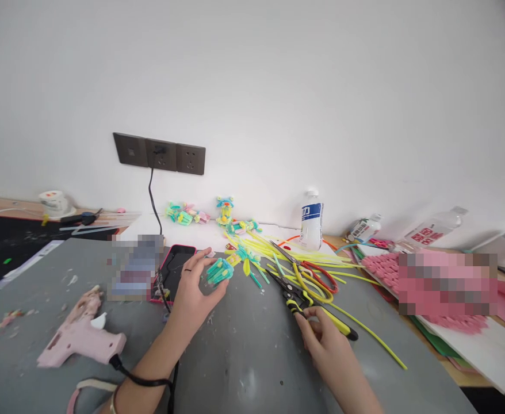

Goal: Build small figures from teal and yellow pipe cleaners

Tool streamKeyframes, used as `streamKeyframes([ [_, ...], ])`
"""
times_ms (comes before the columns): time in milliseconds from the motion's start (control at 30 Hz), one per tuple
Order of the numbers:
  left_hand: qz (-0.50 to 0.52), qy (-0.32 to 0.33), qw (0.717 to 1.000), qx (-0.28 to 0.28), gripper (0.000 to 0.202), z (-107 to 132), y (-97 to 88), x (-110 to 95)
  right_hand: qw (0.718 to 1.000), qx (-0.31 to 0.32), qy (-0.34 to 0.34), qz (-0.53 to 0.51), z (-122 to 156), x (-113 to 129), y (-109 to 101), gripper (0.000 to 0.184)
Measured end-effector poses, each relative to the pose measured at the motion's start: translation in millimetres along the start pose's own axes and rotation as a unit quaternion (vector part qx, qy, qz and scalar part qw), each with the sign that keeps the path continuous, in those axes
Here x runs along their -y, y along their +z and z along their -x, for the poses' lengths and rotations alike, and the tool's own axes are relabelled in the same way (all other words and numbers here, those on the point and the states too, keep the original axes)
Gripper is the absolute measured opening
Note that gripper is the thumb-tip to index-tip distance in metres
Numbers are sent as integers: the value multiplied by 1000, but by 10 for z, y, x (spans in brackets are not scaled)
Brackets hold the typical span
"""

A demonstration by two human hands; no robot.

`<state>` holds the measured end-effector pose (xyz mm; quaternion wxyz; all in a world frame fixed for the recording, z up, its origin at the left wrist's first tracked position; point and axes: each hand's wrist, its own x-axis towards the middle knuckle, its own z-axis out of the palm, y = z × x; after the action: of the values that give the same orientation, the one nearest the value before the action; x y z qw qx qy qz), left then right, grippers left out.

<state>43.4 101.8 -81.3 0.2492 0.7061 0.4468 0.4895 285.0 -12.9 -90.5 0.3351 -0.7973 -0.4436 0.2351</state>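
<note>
My left hand [198, 287] is closed on a small teal bundle of bent pipe cleaners [220, 271], pinched between thumb and fingers just above the grey mat. At the right, my right hand [321, 333] has its fingers curled on one black-and-yellow handle of a pair of pliers [296, 299], which lies on the mat with its jaws pointing away to the left. Scissors with red and yellow handles [306, 273] lie just behind the pliers. Loose yellow pipe cleaners [367, 328] spread around both tools. A teal and yellow pipe-cleaner piece [244, 257] rests beyond my left hand.
To the left lies a pink glue gun [80, 339], its black cord passing by my left forearm. A phone with a pink edge [177, 270] is beside my left hand. Finished pipe-cleaner figures [225, 211] and a bottle [312, 221] stand by the wall. Pink material [442, 282] covers the right side.
</note>
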Motion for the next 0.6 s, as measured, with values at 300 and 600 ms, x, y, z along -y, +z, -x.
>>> streamKeyframes([
  [300, 28, 41, 997, -64, 30, -11, -37, -40, 982, -128, -95, 97, 13, -93, 98, 33],
  [600, -58, 110, 992, -20, 33, 2, -37, -53, 983, -142, -103, 60, 11, -255, 154, 29],
])
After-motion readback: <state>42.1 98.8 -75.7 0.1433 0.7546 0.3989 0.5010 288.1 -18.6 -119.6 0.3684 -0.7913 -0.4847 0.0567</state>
